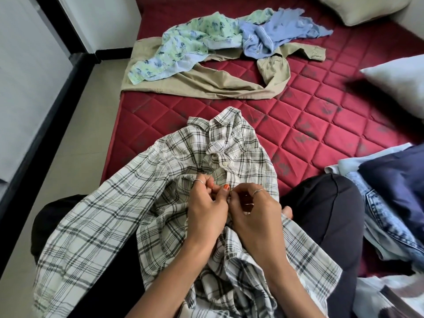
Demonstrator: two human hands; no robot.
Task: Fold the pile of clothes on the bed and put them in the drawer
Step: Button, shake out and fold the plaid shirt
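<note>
A white and grey plaid shirt point(146, 203) lies over my lap and the near edge of the red quilted mattress point(309, 115), collar pointing away. My left hand point(206, 207) and my right hand point(254, 210) meet at its button placket just below the collar, fingers curled and pinching the fabric there. Farther up the bed lie a beige shirt point(206, 81), a green and blue floral garment point(183, 44) and a light blue garment point(275, 35), all crumpled together. No drawer is in view.
At the right edge is a heap with denim jeans point(385, 221) and a dark navy garment point(399, 180). Pillows point(399, 79) sit at the right and far corner. A tiled floor point(75, 125) and a white wall with a black skirting run along the left.
</note>
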